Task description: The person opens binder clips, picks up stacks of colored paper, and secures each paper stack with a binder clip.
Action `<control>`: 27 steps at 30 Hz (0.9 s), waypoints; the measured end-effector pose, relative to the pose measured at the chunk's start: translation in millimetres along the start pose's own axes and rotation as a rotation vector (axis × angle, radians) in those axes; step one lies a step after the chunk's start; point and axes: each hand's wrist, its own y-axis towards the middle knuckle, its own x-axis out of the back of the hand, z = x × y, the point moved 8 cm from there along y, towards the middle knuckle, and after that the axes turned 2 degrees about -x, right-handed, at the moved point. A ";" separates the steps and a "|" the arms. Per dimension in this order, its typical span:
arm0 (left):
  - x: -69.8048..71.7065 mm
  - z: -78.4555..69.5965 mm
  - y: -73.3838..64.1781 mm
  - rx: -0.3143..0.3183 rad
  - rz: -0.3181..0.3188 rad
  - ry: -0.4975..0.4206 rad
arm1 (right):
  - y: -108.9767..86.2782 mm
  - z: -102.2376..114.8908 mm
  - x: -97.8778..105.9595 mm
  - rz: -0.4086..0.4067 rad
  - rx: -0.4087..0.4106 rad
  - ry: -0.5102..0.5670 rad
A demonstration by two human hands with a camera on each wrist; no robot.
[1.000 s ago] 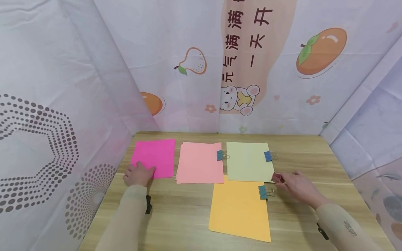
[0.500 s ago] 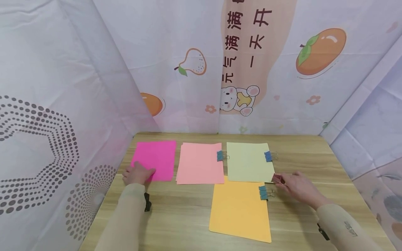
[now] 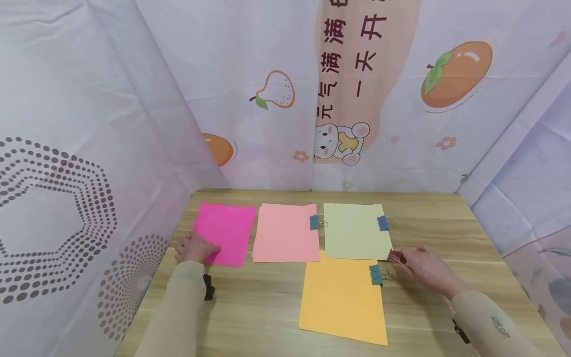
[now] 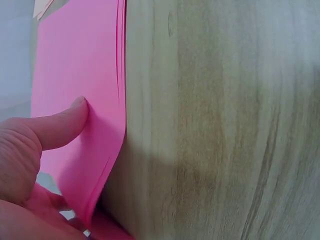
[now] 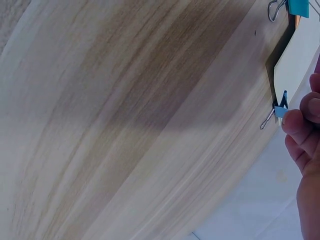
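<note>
My left hand (image 3: pixel 194 248) holds a stack of hot-pink paper (image 3: pixel 229 229) by its near left corner. In the left wrist view the thumb (image 4: pixel 62 129) lies on top and the fingers go underneath, with the paper's corner bent and several sheet edges fanned. My right hand (image 3: pixel 428 267) pinches a dark red binder clip (image 3: pixel 395 257) at the near right corner of the pale green paper (image 3: pixel 354 230). In the right wrist view the fingers (image 5: pixel 300 125) show at the right edge, and the red clip is out of sight there.
Salmon paper (image 3: pixel 285 233) lies between the pink and green stacks, with a teal binder clip (image 3: pixel 314 222) on its right edge. A blue clip (image 3: pixel 382 223) grips the green paper. Orange paper (image 3: pixel 343 302) with another teal clip (image 3: pixel 375 275) lies nearer. Printed curtains (image 3: pixel 267 44) stand around the wooden table (image 3: pixel 254 307).
The pink stack has turned clockwise and its right side has come nearer, with the left hand staying on its corner. The right hand and the red clip have hardly moved.
</note>
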 end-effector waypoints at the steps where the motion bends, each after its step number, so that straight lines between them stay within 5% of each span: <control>1: 0.4 0.1 -1.0 0.000 0.004 -0.007 | -0.2 -0.4 -0.3 0.007 -0.007 0.003; 19: 6.5 7.1 -17.2 -0.005 0.078 -0.051 | -3.9 -1.4 -3.1 0.050 -0.039 0.068; 27: 3.2 10.5 -17.7 0.028 0.150 -0.236 | -3.2 2.3 -1.0 0.037 -0.031 0.070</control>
